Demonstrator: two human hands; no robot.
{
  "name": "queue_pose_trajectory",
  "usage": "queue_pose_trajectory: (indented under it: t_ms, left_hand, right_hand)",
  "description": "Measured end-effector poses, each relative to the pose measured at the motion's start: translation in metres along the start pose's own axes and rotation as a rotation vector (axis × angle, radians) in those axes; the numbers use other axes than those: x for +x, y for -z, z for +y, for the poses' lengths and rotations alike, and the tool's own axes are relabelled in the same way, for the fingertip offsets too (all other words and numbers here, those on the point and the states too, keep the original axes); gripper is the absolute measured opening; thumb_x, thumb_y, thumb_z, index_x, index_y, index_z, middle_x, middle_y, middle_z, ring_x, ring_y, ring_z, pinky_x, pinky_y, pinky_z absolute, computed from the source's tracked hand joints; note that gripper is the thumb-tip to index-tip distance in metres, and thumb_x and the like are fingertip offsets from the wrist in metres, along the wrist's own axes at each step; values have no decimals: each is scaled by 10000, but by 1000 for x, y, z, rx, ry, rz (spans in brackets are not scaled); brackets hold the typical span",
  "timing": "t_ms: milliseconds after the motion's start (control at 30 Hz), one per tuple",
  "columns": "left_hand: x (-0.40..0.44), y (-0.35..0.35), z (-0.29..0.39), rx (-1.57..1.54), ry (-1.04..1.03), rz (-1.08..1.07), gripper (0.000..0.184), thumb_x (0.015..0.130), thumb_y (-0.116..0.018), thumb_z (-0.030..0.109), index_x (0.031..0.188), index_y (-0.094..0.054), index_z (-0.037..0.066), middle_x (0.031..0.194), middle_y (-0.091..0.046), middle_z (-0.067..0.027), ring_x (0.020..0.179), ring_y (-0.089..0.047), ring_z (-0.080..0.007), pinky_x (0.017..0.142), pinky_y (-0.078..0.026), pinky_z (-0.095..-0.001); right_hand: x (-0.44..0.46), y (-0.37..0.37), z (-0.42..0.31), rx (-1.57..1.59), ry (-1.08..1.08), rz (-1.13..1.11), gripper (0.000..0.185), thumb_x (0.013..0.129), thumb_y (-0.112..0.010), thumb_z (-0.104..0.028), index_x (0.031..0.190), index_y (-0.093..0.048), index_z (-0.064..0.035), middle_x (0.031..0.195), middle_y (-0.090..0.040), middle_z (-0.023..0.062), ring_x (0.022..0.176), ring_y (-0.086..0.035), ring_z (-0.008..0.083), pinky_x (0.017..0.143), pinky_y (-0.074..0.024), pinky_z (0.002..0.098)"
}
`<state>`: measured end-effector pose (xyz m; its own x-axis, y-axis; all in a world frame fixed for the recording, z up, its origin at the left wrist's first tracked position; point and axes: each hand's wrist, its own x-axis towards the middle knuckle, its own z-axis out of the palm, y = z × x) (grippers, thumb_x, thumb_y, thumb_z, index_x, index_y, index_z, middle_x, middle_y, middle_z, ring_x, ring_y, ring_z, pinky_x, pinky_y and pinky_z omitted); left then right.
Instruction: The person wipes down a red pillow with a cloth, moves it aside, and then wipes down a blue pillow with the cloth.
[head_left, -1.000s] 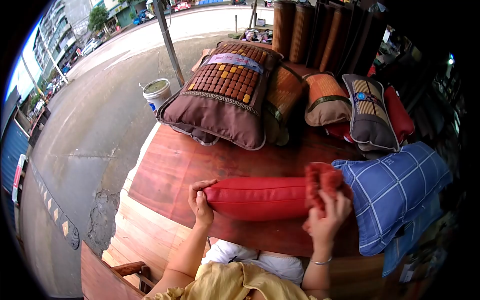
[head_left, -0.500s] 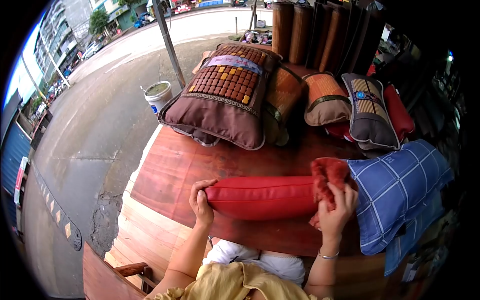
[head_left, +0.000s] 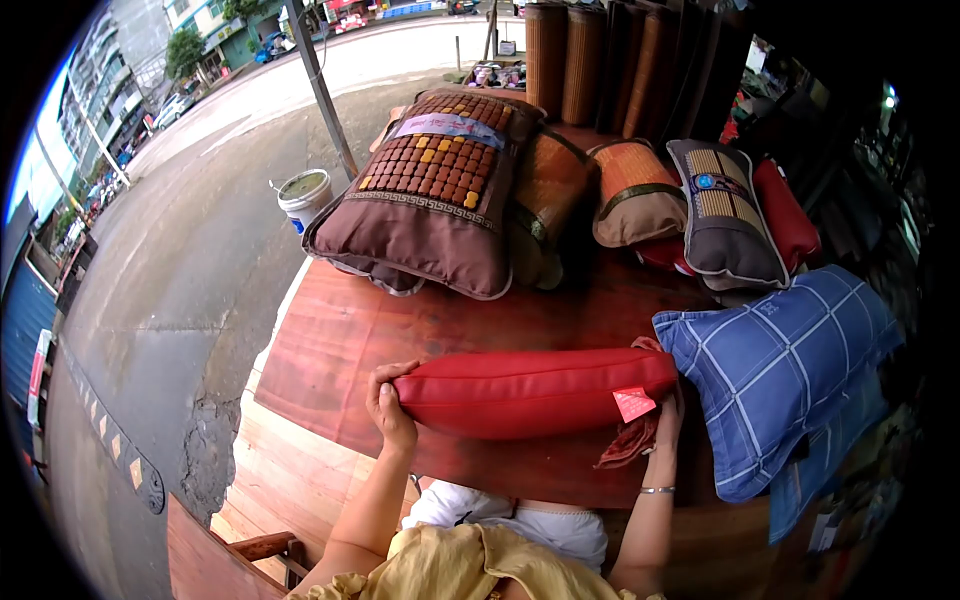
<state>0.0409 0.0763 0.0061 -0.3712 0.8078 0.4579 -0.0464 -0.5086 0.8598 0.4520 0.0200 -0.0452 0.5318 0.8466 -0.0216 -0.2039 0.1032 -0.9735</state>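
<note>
A long red leather-like pillow (head_left: 510, 392) is held lengthwise above the front of the wooden table, with a small pale red tag (head_left: 633, 403) on its right part. My left hand (head_left: 392, 402) grips its left end, thumb toward me and fingers behind the end. At the opposite end is my right hand (head_left: 670, 425), a bracelet on its wrist. A crumpled red cloth (head_left: 628, 445) is bunched in that hand, showing below and above the pillow's end. Most of the right fingers are hidden by the pillow and cloth.
Close to my right hand lies a blue checked pillow (head_left: 785, 370). Across the reddish table (head_left: 340, 320) sit a large brown beaded pillow (head_left: 425, 190), an orange-and-tan pillow (head_left: 640, 195) and a grey one (head_left: 728, 215). Rolled mats (head_left: 585, 70) stand behind; a white bucket (head_left: 305, 200) is left.
My right hand and the cloth have gone from the pillow's front face to round its right end. The tag now shows. The pillow's right end has tilted slightly.
</note>
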Motion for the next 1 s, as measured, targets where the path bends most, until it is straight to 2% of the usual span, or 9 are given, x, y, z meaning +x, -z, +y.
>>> queue_pose_trajectory:
  t_ms: [100, 233, 300, 433, 500, 533, 633, 867, 1000]
  left_hand:
    - [-3, 6, -2, 6, -25, -2, 348, 983, -426, 271, 1003, -603, -28, 1034, -674, -184, 998, -623, -255, 955, -454, -379]
    - [-2, 16, 4, 30, -28, 10, 340, 986, -424, 268, 1016, -589, -27, 1042, -670, -191, 1016, -628, -273, 964, -463, -404]
    - [-4, 19, 4, -3, -31, -22, 330, 992, -415, 259, 1032, -576, -26, 1057, -663, -198, 1035, -632, -291, 976, -466, -426]
    - [-13, 18, 1, 57, -7, -30, 320, 994, -403, 243, 1039, -571, -26, 1065, -657, -202, 1041, -632, -301, 984, -464, -435]
    - [-8, 19, 3, 69, -58, -50, 316, 991, -394, 229, 1036, -571, -28, 1069, -653, -207, 1044, -631, -306, 986, -464, -436]
    - [-6, 19, 3, 74, -68, -61, 320, 988, -387, 225, 1039, -573, -30, 1067, -652, -207, 1049, -627, -308, 986, -464, -437]
    - [-5, 18, 5, 71, -57, -51, 328, 987, -383, 229, 1039, -576, -31, 1064, -651, -204, 1048, -627, -311, 988, -465, -443]
    - [-2, 35, -3, -22, 45, 50, 311, 999, -372, 249, 1081, -534, -4, 1055, -627, -174, 1050, -627, -315, 979, -478, -460]
    - [-1, 34, -1, 56, -21, -18, 291, 990, -388, 231, 1054, -543, -6, 1042, -623, -167, 1016, -630, -302, 974, -478, -448]
  right_hand:
    - [7, -1, -16, -94, 44, 61, 495, 874, -539, -170, 1321, -530, 43, 1238, -578, 108, 1102, -563, 203, 955, -448, 311]
    - [-17, -41, -90, 66, 230, 8, 429, 822, -485, -119, 1214, -578, 29, 1131, -600, 84, 1002, -565, 173, 904, -447, 297]
    - [-16, -55, -104, -95, 375, -19, 416, 830, -490, -135, 1200, -588, 28, 1106, -604, 78, 983, -561, 160, 890, -450, 289]
    - [24, -23, -19, 116, 146, -44, 394, 858, -484, -93, 1218, -587, 28, 1120, -600, 61, 982, -560, 158, 845, -468, 295]
    - [19, -25, 2, -225, 80, 33, 384, 884, -481, -89, 1234, -581, 32, 1133, -603, 59, 999, -559, 156, 876, -459, 285]
    - [19, -27, 10, -126, 65, 8, 370, 904, -472, -87, 1235, -584, 35, 1128, -614, 60, 1002, -558, 149, 887, -452, 282]
    - [27, -23, -10, -216, 29, -110, 348, 907, -467, -81, 1209, -596, 34, 1101, -627, 57, 984, -562, 144, 887, -448, 273]
    - [17, -56, -88, 87, 316, -191, 373, 878, -413, -67, 1187, -596, 35, 1085, -628, 49, 966, -568, 136, 894, -456, 281]
    - [32, -59, -53, 108, 233, -79, 368, 905, -419, -90, 1209, -585, 35, 1142, -615, 59, 1009, -562, 150, 921, -451, 291]
